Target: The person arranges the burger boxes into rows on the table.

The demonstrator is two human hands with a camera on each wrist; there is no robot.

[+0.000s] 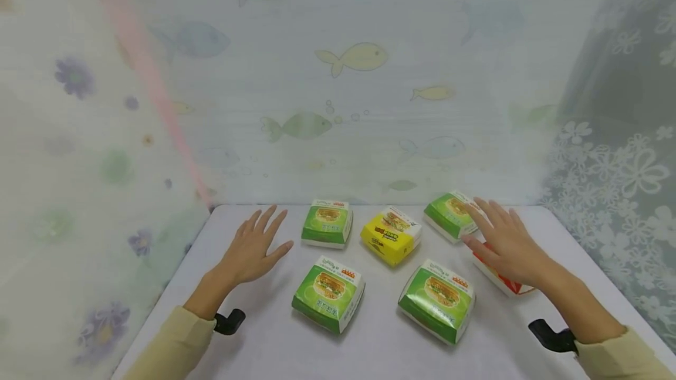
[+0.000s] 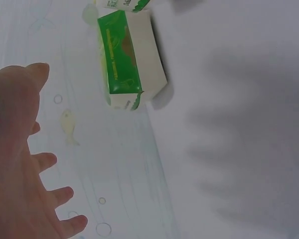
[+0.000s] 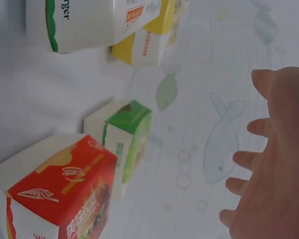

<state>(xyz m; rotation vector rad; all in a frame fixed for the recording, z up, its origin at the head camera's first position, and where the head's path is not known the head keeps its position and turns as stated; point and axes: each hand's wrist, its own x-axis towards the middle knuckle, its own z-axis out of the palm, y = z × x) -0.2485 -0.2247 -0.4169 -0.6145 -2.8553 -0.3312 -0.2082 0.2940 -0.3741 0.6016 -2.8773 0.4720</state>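
Observation:
My left hand [image 1: 252, 255] hovers above the left side of the table, fingers spread and holding nothing. Nearest to it are two green burger boxes, a back one [image 1: 327, 224] and a front one [image 1: 328, 294]. My right hand [image 1: 507, 246], also spread and bare, is over a red burger box [image 3: 65, 184] and partly hides it in the head view. Just beyond its fingers lies another green box [image 1: 450, 216]. A yellow burger box [image 1: 391, 236] sits mid-table, with a further green box [image 1: 437, 302] in front of it.
The boxes stand on a white table [image 1: 253, 345]. A fish-patterned curtain [image 1: 338, 151] hangs along its back edge, with a flowered sheet [image 1: 105, 192] on the left and a white-flowered panel [image 1: 618, 180] on the right. Black straps with camera mounts sit on both wrists.

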